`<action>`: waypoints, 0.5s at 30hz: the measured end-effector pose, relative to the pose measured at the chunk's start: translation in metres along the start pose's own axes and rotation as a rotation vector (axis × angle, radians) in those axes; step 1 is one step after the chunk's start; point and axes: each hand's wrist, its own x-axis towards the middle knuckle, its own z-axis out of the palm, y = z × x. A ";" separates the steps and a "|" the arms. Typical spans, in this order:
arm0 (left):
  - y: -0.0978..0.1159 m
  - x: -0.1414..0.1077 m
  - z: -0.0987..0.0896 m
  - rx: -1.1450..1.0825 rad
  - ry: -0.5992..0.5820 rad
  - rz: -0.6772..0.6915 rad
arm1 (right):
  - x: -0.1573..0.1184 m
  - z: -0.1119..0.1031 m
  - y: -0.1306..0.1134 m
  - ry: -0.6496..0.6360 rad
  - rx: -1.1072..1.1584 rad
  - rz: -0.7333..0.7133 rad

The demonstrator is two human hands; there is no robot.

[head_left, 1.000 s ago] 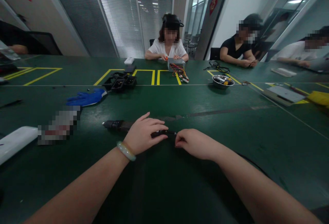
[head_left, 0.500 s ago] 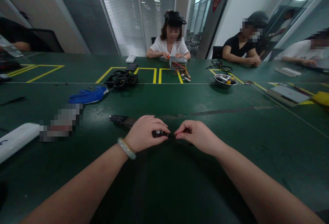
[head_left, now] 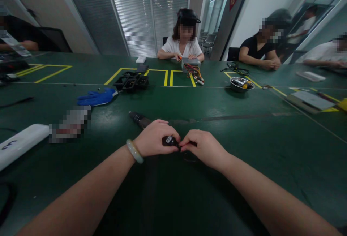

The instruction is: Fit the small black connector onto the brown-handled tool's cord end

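Centre stage at twelve o'clock over the surface [head_left: 173, 104], the left hand [head_left: 154, 138] wraps its grip round the dark tool [head_left: 170, 141], nose toward ten, seemingly steadying it as the right hand [head_left: 207, 147] pinches its tail.

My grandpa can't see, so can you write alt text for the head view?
A bare left hand grips a dark tool over a green table, and the bare right hand pinches its near end. Beyond are a blue glove, a metal bowl and a seated person in white.
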 end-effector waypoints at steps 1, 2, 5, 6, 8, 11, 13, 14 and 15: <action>0.000 0.000 -0.001 -0.003 -0.008 0.003 | 0.000 0.002 -0.002 0.009 0.005 0.017; 0.000 -0.001 -0.001 -0.003 -0.012 0.005 | -0.001 0.003 -0.002 0.024 0.004 0.036; 0.000 -0.002 -0.002 0.007 -0.012 0.023 | -0.002 0.003 -0.001 0.075 -0.031 0.080; 0.000 -0.002 -0.002 0.013 -0.010 0.031 | -0.002 0.003 0.000 0.083 -0.043 0.086; 0.001 -0.003 -0.002 0.025 -0.004 0.041 | -0.002 0.001 0.002 0.084 -0.053 0.081; 0.001 -0.003 -0.001 0.025 0.005 0.049 | -0.002 0.000 0.002 0.059 -0.071 0.030; 0.001 -0.003 -0.001 0.012 0.016 0.054 | -0.002 -0.001 0.001 0.048 -0.093 -0.016; 0.001 -0.003 0.000 0.005 0.024 0.056 | -0.002 -0.001 0.001 0.046 -0.102 -0.035; 0.000 -0.003 0.000 -0.001 0.031 0.057 | -0.002 -0.001 0.002 0.045 -0.112 -0.051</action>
